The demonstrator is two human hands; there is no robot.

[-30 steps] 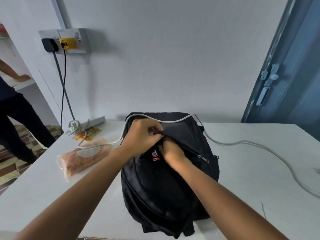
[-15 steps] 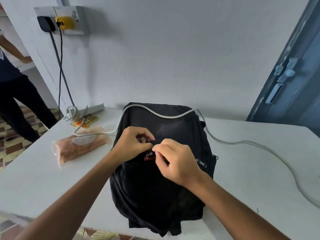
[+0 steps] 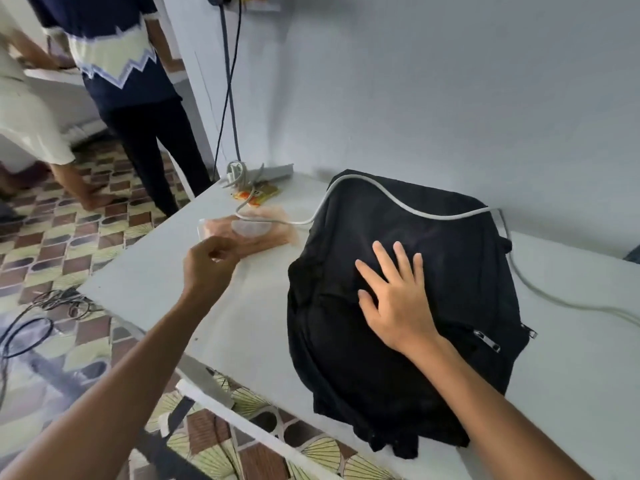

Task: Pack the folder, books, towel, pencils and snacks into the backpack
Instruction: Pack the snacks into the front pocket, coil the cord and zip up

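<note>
Black backpack [image 3: 398, 289] lying mid-frame on worktop [image 3: 571, 393] | right hand [image 3: 398, 306] pressing it, grip spread | left hand [image 3: 207, 268] pinching snack bag [image 3: 256, 233], centre-left.

white cable [image 3: 408, 206] draped across backpack [image 3: 433, 306], bare table [image 3: 571, 393] right

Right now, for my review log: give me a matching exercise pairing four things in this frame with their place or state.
Things:
1. right hand
2. left hand
3. white cable
4. snack bag

States:
A. draped over the backpack
B. lying on the table left of the backpack
C. flat on the backpack
D. pinching the bag's corner

Pairs: 1-C, 2-D, 3-A, 4-B
</note>
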